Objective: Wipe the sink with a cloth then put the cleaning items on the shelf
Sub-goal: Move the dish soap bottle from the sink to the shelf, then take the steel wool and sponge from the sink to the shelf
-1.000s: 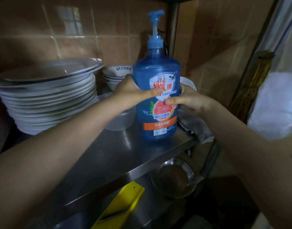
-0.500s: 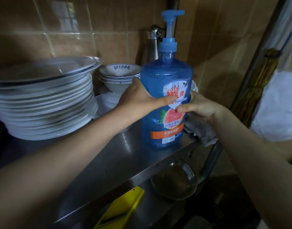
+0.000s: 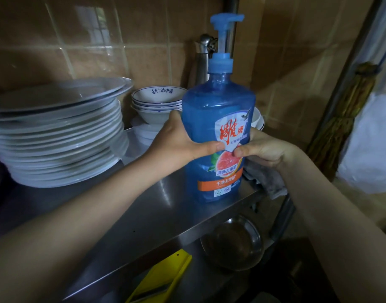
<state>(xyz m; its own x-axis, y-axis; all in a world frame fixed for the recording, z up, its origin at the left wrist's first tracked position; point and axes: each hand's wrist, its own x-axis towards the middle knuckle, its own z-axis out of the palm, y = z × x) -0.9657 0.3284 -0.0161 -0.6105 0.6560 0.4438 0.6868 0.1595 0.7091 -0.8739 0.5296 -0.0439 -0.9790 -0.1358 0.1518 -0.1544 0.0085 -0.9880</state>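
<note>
The left hand (image 3: 176, 141) and right hand (image 3: 262, 147) curl their fingers round the bottle (image 3: 218, 106) to steady it upright on the shelf (image 3: 157, 211); the cloth (image 3: 266, 178) seems to lie just beside it.

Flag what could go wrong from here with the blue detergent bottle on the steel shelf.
1. The detergent bottle stands near the front edge of the shelf; released there, this tall bottle might tip off.
2. The grey cloth droops over the shelf's right end beneath the right hand and could slip down.
3. Pushed further back, the bottle could knock the stacked bowls behind it.
</note>
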